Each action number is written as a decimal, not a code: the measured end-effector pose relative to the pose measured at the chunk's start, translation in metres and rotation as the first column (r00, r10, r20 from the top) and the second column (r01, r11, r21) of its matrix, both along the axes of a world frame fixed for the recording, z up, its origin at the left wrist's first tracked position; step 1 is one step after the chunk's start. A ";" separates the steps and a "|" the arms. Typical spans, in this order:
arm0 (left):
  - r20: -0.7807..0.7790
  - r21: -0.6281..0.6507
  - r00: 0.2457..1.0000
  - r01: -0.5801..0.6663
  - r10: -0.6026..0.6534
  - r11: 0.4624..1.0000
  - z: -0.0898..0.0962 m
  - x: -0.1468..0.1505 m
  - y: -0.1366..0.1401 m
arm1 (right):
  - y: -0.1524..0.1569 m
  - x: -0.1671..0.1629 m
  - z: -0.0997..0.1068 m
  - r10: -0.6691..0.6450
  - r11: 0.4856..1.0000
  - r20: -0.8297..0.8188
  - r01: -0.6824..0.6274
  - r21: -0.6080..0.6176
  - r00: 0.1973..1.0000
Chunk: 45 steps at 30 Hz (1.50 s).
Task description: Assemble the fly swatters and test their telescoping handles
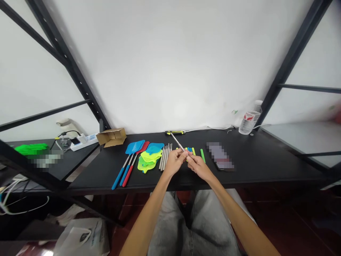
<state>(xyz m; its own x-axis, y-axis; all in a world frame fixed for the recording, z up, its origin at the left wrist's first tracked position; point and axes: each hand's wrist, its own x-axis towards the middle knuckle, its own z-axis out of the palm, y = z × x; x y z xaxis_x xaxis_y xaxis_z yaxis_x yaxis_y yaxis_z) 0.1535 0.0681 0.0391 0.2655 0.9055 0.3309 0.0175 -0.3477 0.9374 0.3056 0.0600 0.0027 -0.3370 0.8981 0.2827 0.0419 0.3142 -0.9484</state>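
My left hand (pixel 176 160) is closed around a thin silver metal rod (pixel 177 140), which slants up and to the left over the table. At the rod's lower end, the fingers of my right hand (pixel 197 165) pinch it too. Left of my hands lies a row of similar metal rods (pixel 165 156). Beside them is a pile of yellow-green and blue fly swatter heads (pixel 149 156). Coloured handle grips lie partly hidden behind my hands, with a green grip (pixel 203 155) to their right. Farther left rest three long-handled fly swatters (pixel 128 167), two blue and one red.
On the black table (pixel 255 160) lie a blurred phone-like object (pixel 220 155) and a yellow-black cutter (pixel 174 132). A water bottle (pixel 249 119) stands at the back right, an open cardboard box (pixel 112 137) at the back left. Black metal posts (pixel 286 64) flank the table.
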 end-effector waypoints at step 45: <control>-0.966 0.247 -0.128 -0.179 0.227 0.952 0.037 -0.130 0.073 | 0.000 0.004 0.004 -0.070 0.997 -0.143 0.066 -0.037 0.987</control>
<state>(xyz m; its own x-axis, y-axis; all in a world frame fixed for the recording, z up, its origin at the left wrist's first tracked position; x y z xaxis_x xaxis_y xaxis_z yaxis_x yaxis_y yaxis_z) 0.0236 0.1413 0.0763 0.1268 0.9901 -0.0594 0.9744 -0.1356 -0.1794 0.3093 0.0600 0.0065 -0.2326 0.9269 0.2945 -0.0760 0.2846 -0.9556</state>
